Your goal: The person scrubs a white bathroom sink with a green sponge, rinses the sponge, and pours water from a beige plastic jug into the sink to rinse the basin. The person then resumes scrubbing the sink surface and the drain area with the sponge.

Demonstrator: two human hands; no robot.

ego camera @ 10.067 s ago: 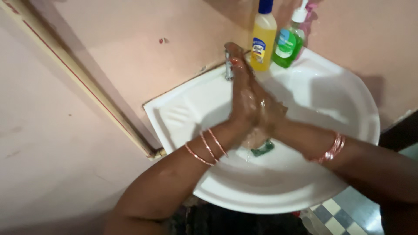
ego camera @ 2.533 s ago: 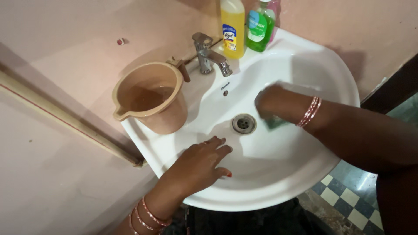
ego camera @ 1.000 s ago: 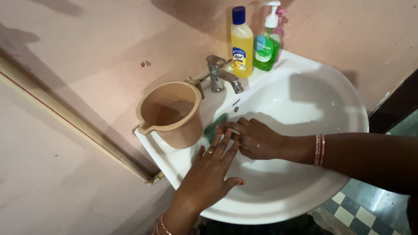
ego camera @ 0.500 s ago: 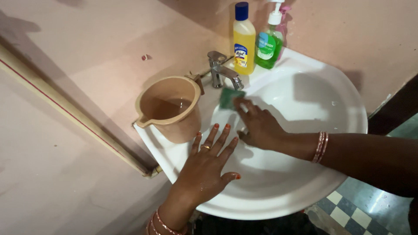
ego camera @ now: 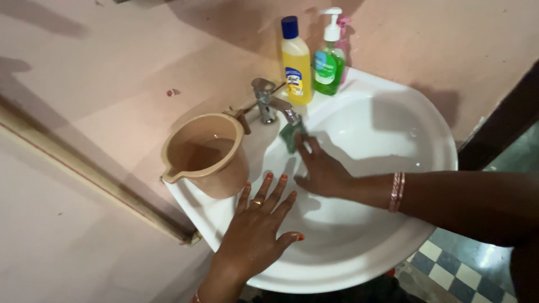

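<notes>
Right hand point(ego camera: 321, 171) now sits at the far-left wall of the white basin point(ego camera: 393, 118), fingers curled around a green scrub pad point(ego camera: 291, 134) and pressing it against the porcelain just under the tap spout point(ego camera: 281, 106). Half a second ago the pad was held a little higher, right at the spout; a second ago it was lower in the bowl, and before that over by the drain on the right side. So the scrubbing has worked its way across the bowl and up to the tap area; judged from that, the patch around the faucet is what is being rubbed now.

Left hand point(ego camera: 255, 233) lies flat and fully open, fingers spread, palm down on the near-left rim of the basin, holding nothing, only bracing. It has barely shifted over the last second. Ring on one finger, red nail polish.

Bangles point(ego camera: 396, 192) on the right wrist.

Outward: a tan plastic mug point(ego camera: 205, 157) with a pouring lip stands on the left rim, just beside the tap, some water in it. Behind the tap, on the far rim against the pink wall: a yellow bottle point(ego camera: 296, 70) with blue cap and a green pump bottle point(ego camera: 328, 62), side by side. Checkered floor tiles point(ego camera: 449, 269) at near right.
</notes>
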